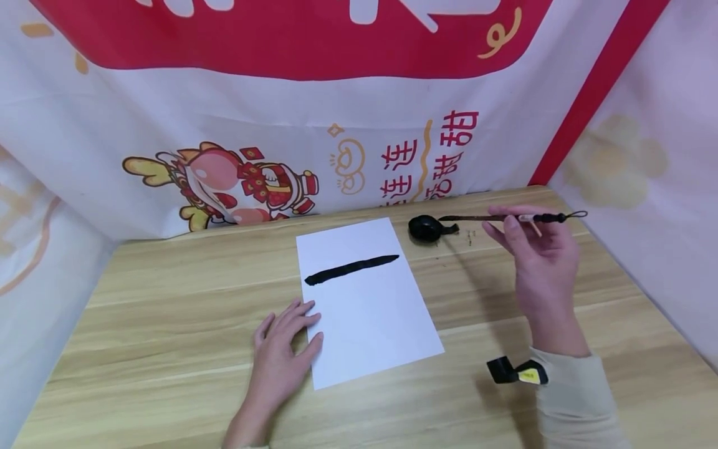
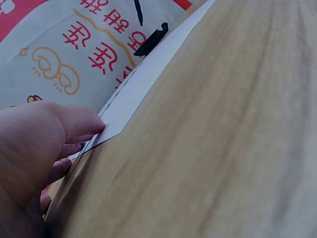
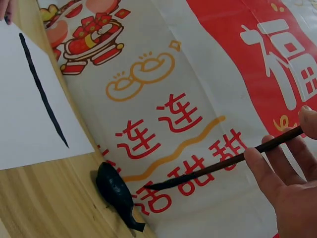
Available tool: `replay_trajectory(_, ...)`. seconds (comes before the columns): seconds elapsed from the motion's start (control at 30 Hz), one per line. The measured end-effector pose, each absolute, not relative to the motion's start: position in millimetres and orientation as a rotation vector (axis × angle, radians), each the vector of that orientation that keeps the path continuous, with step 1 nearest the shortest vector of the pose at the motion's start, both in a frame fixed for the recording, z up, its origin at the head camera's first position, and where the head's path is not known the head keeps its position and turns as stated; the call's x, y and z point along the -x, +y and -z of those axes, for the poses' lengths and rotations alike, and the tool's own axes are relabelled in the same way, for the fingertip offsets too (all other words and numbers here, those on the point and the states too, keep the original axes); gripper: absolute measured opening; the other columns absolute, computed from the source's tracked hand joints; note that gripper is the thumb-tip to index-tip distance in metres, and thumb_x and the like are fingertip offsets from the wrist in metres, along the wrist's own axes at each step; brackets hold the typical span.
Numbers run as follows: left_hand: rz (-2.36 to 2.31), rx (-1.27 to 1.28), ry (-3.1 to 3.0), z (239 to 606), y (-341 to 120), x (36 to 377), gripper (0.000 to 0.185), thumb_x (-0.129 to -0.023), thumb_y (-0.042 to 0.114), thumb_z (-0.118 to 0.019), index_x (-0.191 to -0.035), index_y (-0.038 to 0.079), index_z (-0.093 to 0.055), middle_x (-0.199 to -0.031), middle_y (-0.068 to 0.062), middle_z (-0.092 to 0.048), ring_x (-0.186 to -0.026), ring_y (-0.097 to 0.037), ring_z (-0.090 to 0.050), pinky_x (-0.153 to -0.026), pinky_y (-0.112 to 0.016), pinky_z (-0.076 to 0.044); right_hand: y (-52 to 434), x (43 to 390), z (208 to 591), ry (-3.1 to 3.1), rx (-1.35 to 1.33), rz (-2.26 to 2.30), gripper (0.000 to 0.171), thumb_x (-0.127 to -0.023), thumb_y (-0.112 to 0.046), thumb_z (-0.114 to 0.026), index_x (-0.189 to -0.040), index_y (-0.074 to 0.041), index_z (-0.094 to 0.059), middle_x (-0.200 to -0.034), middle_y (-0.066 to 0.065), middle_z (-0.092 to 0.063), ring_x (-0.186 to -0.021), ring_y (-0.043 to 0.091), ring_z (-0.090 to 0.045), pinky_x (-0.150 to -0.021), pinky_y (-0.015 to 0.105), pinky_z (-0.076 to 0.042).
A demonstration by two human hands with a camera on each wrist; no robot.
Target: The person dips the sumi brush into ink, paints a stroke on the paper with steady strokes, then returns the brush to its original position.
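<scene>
My right hand (image 1: 545, 274) grips a writing brush (image 1: 482, 217) with a dark shaft and a hanging loop at its end. The black, wet-looking brush tip (image 3: 161, 185) points left, close to a small black ink dish (image 1: 424, 229) with a narrow handle; a gap shows between them in the right wrist view. A sheet of white paper (image 1: 376, 324) lies on the table, bearing one thick black ink stroke (image 1: 352, 269) across its upper part. My left hand (image 1: 283, 355) rests at the sheet's left edge, its fingertips on the paper and its fingers loosely spread.
Beneath everything is a wood-grain table (image 1: 179, 330). A printed white and red cloth (image 1: 241, 112) hangs along its back edge, with further cloth at both sides. Small greenish specks (image 1: 471, 237) lie beside the ink dish. A black and yellow strap piece (image 1: 518, 372) sticks out at my right cuff.
</scene>
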State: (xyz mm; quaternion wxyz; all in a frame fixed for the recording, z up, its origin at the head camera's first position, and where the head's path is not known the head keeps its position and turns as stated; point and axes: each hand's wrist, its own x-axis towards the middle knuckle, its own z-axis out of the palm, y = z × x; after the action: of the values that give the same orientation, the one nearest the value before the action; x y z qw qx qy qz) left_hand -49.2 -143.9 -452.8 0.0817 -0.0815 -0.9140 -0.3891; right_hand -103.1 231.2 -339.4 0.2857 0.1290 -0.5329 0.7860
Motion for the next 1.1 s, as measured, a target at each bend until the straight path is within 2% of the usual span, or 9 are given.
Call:
replay_trajectory(0.2, 1.162, 0.246, -2.729, 453, -145, 49, 0.035, -0.094, 0.016, -0.081, -0.128, 0.016, -0.076, -0.154, 0.000, -0.065, -0.153, -0.031, -0.051, -0.129, -0.065, -0.015, 236, 105, 346, -1.456, -0.353, -2.182, 0.022, -0.101, 0.010, -0.062, -0.120, 0.021, -0.059, -0.120, 0.027, -0.074, -0.119, 0.036, -0.072, -0.102, 0.049, -0.060)
replay_trajectory(0.4, 1.162, 0.242, -2.732, 453, -144, 49, 0.034, -0.094, 0.016, -0.081, -0.128, 0.017, -0.077, -0.154, 0.000, -0.065, -0.153, -0.031, -0.051, -0.129, -0.065, -0.015, 242, 106, 353, -1.415, -0.486, -2.319, 0.021, -0.100, 0.020, -0.055, -0.120, 0.020, -0.061, -0.120, 0.027, -0.076, -0.120, 0.035, -0.074, -0.105, 0.051, -0.058)
replay_trajectory(0.6, 1.163, 0.239, -2.730, 452, -144, 49, 0.034, -0.093, 0.015, -0.081, -0.127, 0.016, -0.077, -0.154, -0.001, -0.066, -0.153, -0.031, -0.051, -0.129, -0.066, -0.015, 246, 107, 360, -1.423, -0.461, -2.351, 0.023, -0.097, 0.025, -0.056, -0.118, 0.020, -0.066, -0.118, 0.024, -0.079, -0.121, 0.034, -0.076, -0.105, 0.050, -0.058)
replay_trajectory(0.93, 1.161, 0.235, -2.735, 451, -143, 49, 0.034, -0.094, 0.015, -0.081, -0.127, 0.015, -0.077, -0.153, -0.002, -0.066, -0.153, -0.032, -0.051, -0.129, -0.066, -0.015, 254, 104, 366, -1.498, -0.519, -2.394, 0.026, -0.097, 0.024, -0.057, -0.121, 0.021, -0.065, -0.125, 0.024, -0.078, -0.125, 0.033, -0.074, -0.107, 0.046, -0.055)
replay_trajectory(1.1, 1.154, 0.236, -2.731, 451, -143, 49, 0.034, -0.093, 0.014, -0.081, -0.127, 0.015, -0.077, -0.153, -0.002, -0.066, -0.152, -0.032, -0.052, -0.128, -0.066, -0.016, 258, 103, 368, -1.599, -0.484, -2.388, 0.026, -0.096, 0.023, -0.060, -0.120, 0.017, -0.067, -0.129, 0.020, -0.078, -0.120, 0.028, -0.078, -0.104, 0.038, -0.058)
